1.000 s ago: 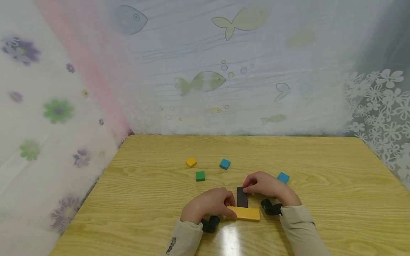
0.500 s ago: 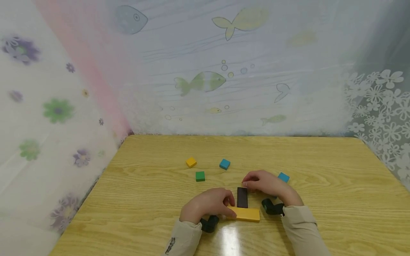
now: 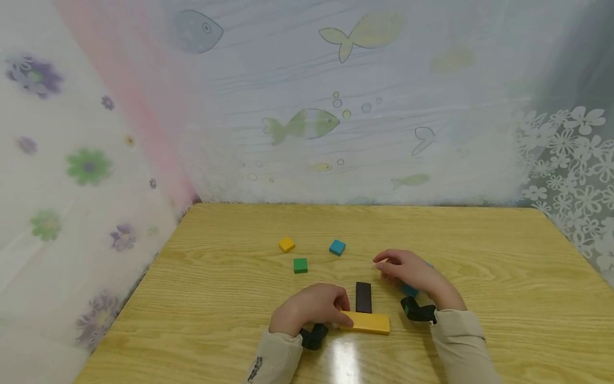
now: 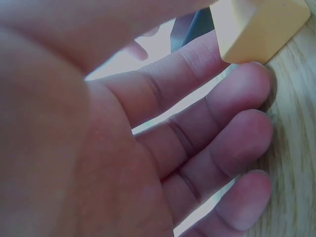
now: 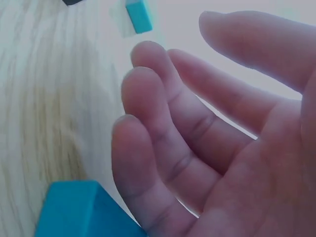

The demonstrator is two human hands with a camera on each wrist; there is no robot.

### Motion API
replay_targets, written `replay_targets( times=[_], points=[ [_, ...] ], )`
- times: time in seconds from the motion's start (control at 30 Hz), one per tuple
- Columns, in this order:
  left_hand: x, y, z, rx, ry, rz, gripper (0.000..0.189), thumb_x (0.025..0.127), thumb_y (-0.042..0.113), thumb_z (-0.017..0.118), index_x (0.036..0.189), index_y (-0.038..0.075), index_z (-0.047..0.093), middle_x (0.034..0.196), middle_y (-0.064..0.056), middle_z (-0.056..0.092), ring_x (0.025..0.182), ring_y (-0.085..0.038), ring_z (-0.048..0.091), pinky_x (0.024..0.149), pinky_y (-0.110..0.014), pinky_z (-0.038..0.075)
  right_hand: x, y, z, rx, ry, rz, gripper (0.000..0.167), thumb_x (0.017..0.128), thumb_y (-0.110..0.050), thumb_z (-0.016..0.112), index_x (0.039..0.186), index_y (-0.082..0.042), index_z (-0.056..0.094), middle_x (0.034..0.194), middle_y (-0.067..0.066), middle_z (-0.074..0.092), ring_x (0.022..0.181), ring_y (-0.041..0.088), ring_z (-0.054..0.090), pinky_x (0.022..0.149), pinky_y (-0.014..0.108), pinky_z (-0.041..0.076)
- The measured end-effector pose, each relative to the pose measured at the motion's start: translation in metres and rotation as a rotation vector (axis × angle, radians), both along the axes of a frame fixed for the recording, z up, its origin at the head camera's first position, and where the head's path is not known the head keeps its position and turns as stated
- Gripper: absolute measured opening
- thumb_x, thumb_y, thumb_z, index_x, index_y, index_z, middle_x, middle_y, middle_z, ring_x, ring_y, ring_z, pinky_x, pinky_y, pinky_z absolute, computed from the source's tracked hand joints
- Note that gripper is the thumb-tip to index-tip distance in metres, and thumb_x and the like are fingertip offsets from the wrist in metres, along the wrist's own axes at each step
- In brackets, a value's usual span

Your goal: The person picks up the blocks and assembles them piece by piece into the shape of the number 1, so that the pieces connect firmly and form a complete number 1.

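A long yellow block (image 3: 371,323) lies flat near the front of the table, its left end pinched between the thumb and index finger of my left hand (image 3: 312,306). In the left wrist view the yellow block (image 4: 261,34) shows at the index finger, while the other fingertips rest at the wood. A black block (image 3: 363,297) points away from the yellow block's far side, its near end right at that edge. My right hand (image 3: 414,274) hovers to the right of the black block, fingers loosely bent and holding nothing. Partly under it sits a blue block (image 3: 410,290), close to the little finger in the right wrist view.
Farther back on the wooden table (image 3: 216,298) lie a small yellow square block (image 3: 287,245), a green one (image 3: 300,265) and a blue one (image 3: 337,247). Another blue block (image 3: 429,264) is mostly hidden behind my right hand. Patterned curtains (image 3: 297,64) stand behind and to the left.
My right hand has let go of the black block's far end and moved away to the right and back. The left hand stays on the yellow block.
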State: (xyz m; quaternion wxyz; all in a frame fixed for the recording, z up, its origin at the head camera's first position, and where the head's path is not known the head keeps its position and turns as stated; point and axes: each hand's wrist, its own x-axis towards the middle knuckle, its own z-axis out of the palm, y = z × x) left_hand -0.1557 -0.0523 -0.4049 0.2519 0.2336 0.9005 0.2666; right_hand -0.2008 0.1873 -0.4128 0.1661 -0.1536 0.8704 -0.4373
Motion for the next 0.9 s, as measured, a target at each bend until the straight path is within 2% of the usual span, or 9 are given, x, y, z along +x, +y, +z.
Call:
replay_targets(
  times=[0.27, 0.5, 0.63, 0.9],
  points=[
    [0.000, 0.000, 0.000, 0.009, -0.009, -0.004, 0.018, 0.074, 0.034, 0.071, 0.081, 0.021, 0.060, 0.069, 0.011, 0.054, 0.061, -0.005, 0.049, 0.058, -0.023, 0.040, 0.001, 0.009, 0.002, -0.028, -0.018, -0.034, 0.040, 0.092, -0.033, 0.049, 0.116, -0.003, 0.053, 0.074, 0.013, 0.054, 0.063, 0.026, 0.049, 0.061, 0.037, 0.042],
    [-0.001, -0.001, -0.003, 0.010, -0.003, -0.001, 0.018, 0.074, 0.035, 0.071, 0.080, 0.023, 0.059, 0.070, 0.011, 0.054, 0.061, -0.006, 0.049, 0.057, -0.023, 0.040, 0.001, 0.021, 0.004, -0.067, -0.026, -0.039, 0.045, 0.091, -0.035, 0.049, 0.119, 0.001, 0.050, 0.075, 0.015, 0.054, 0.060, 0.022, 0.046, 0.057, 0.036, 0.040],
    [0.000, -0.001, -0.003, 0.013, 0.000, -0.001, 0.018, 0.074, 0.034, 0.071, 0.080, 0.022, 0.059, 0.070, 0.011, 0.054, 0.061, -0.006, 0.048, 0.057, -0.023, 0.039, 0.001, 0.028, 0.006, -0.053, -0.026, -0.070, 0.044, 0.092, -0.033, 0.048, 0.120, 0.001, 0.049, 0.075, 0.015, 0.054, 0.058, 0.022, 0.045, 0.057, 0.035, 0.040],
    [0.000, 0.000, -0.003, 0.007, -0.001, -0.005, 0.018, 0.074, 0.034, 0.071, 0.080, 0.023, 0.060, 0.070, 0.011, 0.054, 0.061, -0.006, 0.048, 0.057, -0.023, 0.039, 0.003, 0.041, 0.006, 0.043, -0.011, -0.191, 0.044, 0.093, -0.034, 0.046, 0.120, 0.001, 0.049, 0.061, 0.007, 0.047, 0.048, 0.016, 0.037, 0.050, 0.032, 0.035]
  ],
)
